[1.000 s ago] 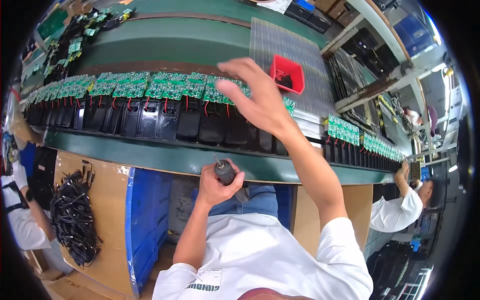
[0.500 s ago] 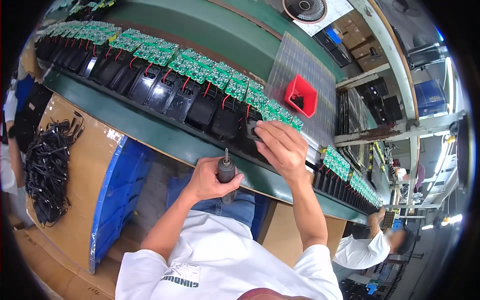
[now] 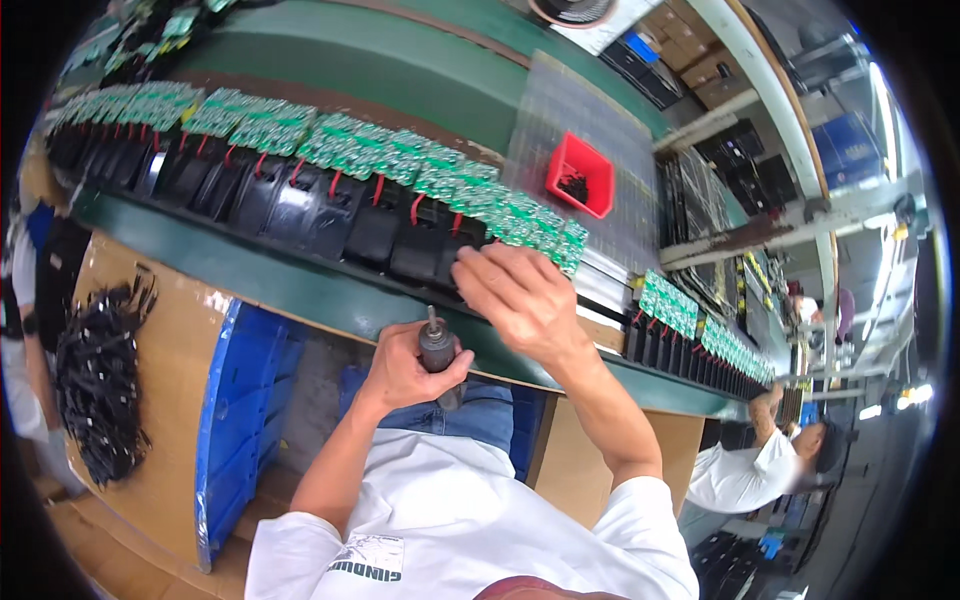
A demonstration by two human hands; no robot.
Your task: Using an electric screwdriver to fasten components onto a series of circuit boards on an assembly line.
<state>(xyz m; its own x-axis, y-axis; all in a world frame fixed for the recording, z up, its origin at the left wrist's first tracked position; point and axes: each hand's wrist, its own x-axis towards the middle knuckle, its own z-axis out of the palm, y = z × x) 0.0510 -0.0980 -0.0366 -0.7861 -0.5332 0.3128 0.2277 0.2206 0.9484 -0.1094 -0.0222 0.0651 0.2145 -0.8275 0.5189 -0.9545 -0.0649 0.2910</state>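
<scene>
My left hand [image 3: 405, 365] is closed around a dark powered screwdriver [image 3: 437, 348], whose metal bit points up, away from the bench. My right hand [image 3: 520, 300] is at the right end of a long row of black plastic cases [image 3: 375, 235]. Its bent fingers grip the end black plastic case [image 3: 465, 240], mostly hidden beneath them. Green circuit boards [image 3: 345, 145] lie along the far side of the cases, joined to them by short red wires [image 3: 418, 210].
Beyond my right hand, a red bin [image 3: 598, 180] of small dark parts stands on a ribbed translucent sheet [image 3: 530, 130]. Another row of cases and boards [image 3: 668, 305] continues right, near a co-worker [image 3: 745, 470]. Bundled black cables [image 3: 100, 380] lie on cardboard at left, beside a blue crate [image 3: 250, 390].
My view has shifted slightly. My right hand has moved a little left, its fingers now lying further over the end case. My left hand still holds the screwdriver.
</scene>
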